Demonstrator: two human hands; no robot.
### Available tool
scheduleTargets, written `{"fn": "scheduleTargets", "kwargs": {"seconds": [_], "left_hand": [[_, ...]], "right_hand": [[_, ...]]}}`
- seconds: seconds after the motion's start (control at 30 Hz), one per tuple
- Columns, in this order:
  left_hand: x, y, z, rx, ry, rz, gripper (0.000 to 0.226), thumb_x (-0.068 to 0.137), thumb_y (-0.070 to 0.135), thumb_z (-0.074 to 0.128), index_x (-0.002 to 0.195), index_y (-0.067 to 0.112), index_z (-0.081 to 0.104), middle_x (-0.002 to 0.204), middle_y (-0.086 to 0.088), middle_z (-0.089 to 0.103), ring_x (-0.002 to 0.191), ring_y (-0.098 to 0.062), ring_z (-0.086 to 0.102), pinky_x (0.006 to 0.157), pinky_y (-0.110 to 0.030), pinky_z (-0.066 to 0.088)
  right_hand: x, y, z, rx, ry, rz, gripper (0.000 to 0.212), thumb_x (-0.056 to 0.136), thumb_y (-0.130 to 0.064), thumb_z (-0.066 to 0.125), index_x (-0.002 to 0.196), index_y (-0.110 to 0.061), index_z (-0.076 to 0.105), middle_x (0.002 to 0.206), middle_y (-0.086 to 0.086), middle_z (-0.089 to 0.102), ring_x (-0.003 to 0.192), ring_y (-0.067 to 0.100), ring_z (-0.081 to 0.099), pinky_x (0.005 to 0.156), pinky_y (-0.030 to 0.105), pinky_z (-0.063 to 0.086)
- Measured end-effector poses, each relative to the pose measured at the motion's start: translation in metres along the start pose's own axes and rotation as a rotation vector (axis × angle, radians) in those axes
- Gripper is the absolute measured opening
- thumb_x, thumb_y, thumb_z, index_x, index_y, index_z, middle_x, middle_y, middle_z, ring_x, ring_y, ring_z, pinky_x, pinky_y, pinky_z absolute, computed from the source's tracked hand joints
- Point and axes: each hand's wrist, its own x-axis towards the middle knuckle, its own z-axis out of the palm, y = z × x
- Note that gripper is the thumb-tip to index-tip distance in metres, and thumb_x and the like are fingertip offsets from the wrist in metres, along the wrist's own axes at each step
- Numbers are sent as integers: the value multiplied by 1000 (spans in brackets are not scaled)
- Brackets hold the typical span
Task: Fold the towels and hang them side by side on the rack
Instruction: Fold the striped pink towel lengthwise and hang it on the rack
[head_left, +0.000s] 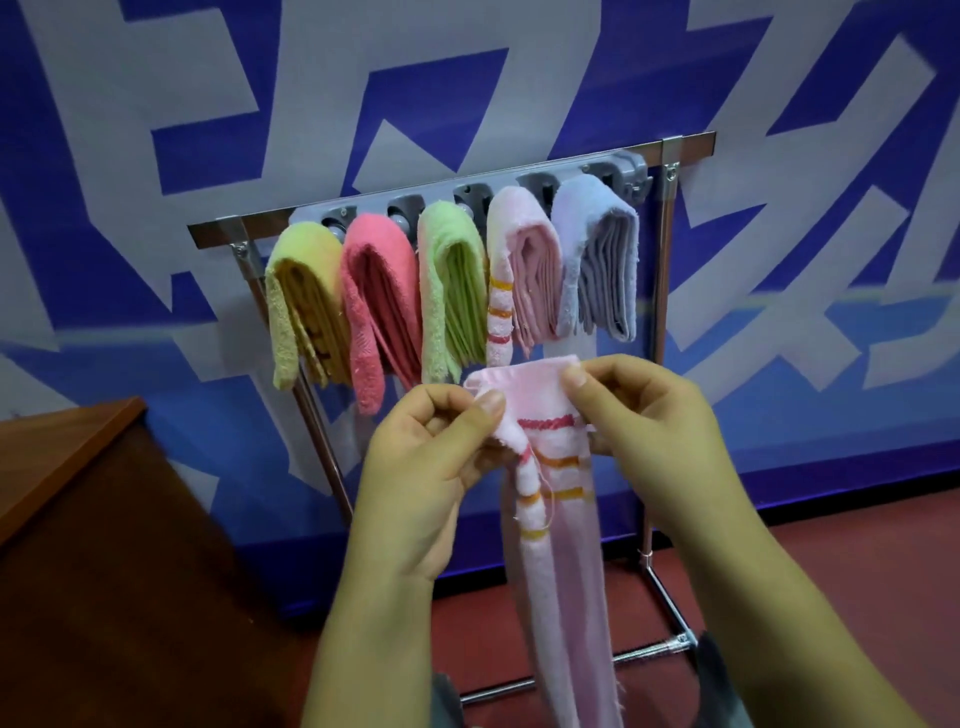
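Observation:
A pale pink towel with red and orange stripes (563, 561) hangs down between my hands in front of the rack. My left hand (431, 467) pinches its upper left corner, and my right hand (644, 431) pinches its upper right edge. On the metal rack (670, 156), a grey holder strip (631, 166) carries several folded towels side by side: yellow (306, 301), coral (379, 306), green (452, 291), pink with stripes (524, 270) and lavender blue (602, 260).
A brown wooden table (78, 467) stands at the lower left. Behind the rack is a blue and white patterned wall (156, 130). The floor (857, 561) is dark red. The rack's lower bars (665, 587) run beneath the hanging towel.

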Motion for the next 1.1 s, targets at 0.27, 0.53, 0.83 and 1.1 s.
{"fn": "scheduleTargets", "kwargs": {"seconds": [0.27,0.53,0.83,1.1], "left_hand": [[-7,-1,6,95,46,36,5,79,5,65,81,2,62,75,-14,67,71,-19,69,64,-26,57],[-13,6,9,101,64,77,9,81,0,62,77,7,66,74,-9,71,75,-19,71,69,-27,58],[-22,12,13,212,24,99,27,85,-7,56,93,14,70,85,-4,76,82,-14,72,76,-23,57],[-19,16,1,348,-73,117,34,88,-9,50,94,18,71,91,1,76,90,-10,71,78,-24,57]], "right_hand": [[-17,-10,9,-120,-62,-173,8,82,-23,67,81,-28,73,75,-9,72,75,3,67,70,17,53],[-16,-6,10,-250,-14,-359,10,77,-23,70,86,-20,75,81,-17,67,80,-2,63,70,9,48],[-15,-2,9,-409,58,-506,20,78,-23,67,95,-16,74,85,-7,68,86,3,61,71,14,49],[-8,7,1,-337,-38,-380,13,84,-16,66,94,-19,72,89,-9,69,87,1,62,72,9,49]]}}
